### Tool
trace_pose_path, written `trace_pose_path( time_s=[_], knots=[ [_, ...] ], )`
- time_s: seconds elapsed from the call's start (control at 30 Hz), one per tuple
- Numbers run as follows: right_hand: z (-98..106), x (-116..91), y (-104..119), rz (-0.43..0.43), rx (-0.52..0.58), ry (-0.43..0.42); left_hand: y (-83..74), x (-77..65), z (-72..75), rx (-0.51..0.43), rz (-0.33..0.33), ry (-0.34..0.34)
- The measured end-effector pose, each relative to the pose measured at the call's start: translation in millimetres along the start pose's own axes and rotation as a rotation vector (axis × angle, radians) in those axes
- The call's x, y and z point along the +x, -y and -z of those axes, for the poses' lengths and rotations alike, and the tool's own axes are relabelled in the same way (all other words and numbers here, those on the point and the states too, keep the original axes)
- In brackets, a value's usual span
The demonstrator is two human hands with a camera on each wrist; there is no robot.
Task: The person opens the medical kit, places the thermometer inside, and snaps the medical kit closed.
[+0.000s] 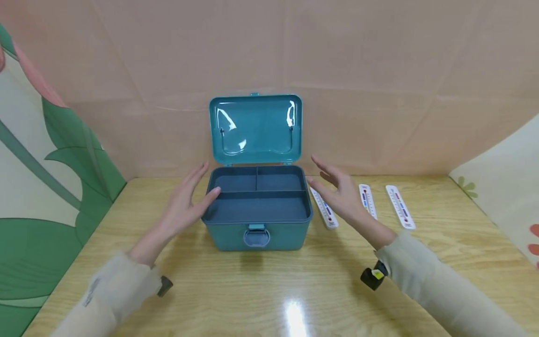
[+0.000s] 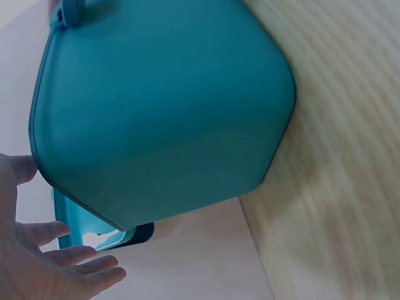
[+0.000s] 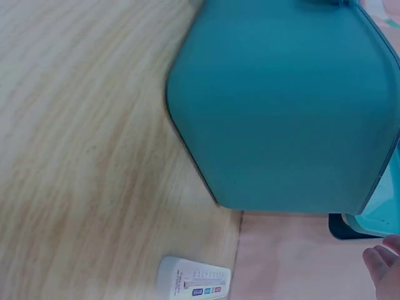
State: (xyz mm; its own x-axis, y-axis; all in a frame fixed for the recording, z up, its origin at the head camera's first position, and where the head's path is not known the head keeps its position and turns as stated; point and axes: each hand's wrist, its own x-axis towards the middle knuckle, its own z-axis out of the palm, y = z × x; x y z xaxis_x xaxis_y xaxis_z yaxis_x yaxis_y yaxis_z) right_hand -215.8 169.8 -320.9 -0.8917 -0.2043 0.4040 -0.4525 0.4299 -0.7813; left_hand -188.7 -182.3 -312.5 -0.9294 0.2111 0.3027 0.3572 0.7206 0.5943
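Pale wood-grain table (image 1: 236,299), open teal box (image 1: 229,238) standing upright, three white thermometers (image 1: 400,207) lying rightward.

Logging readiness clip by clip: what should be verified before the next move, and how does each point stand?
1. Teal plastic lid swung open: ok.
2. Dark blue three-compartment tray free of visible items: ok.
3. Three white strip thermometers on the pale wood table: ok.
4. Left hand and right hand holding nothing: ok.
5. Left thumb clear of the teal plastic box: cannot tell.
6. Space beneath the tray: cannot tell, hidden.
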Motion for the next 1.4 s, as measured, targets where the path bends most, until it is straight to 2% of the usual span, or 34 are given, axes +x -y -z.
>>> trace_pose_path(
  time_s=[0.3, 0.67, 0.9, 1.4],
  knots=[
    [1.1, -12.2, 0.3, 0.013, 0.034, 0.005, 0.9, -19.1, -0.7, -0.005, 0.005, 0.011],
    [2.4, -27.5, 1.0, 0.007, -0.003, 0.032, -2.2, -37.2, -4.9, 0.0, 0.035, 0.053],
    [1.1, -35.0, 0.4, 0.023, 0.001, 0.043, -2.6, -44.0, -9.0, -0.007, 0.036, 0.051],
    [-2.5, -47.6, 1.6, -0.005, -0.008, 0.095, 0.7, -53.2, -16.3, -0.035, 0.019, 0.053]
  ],
)
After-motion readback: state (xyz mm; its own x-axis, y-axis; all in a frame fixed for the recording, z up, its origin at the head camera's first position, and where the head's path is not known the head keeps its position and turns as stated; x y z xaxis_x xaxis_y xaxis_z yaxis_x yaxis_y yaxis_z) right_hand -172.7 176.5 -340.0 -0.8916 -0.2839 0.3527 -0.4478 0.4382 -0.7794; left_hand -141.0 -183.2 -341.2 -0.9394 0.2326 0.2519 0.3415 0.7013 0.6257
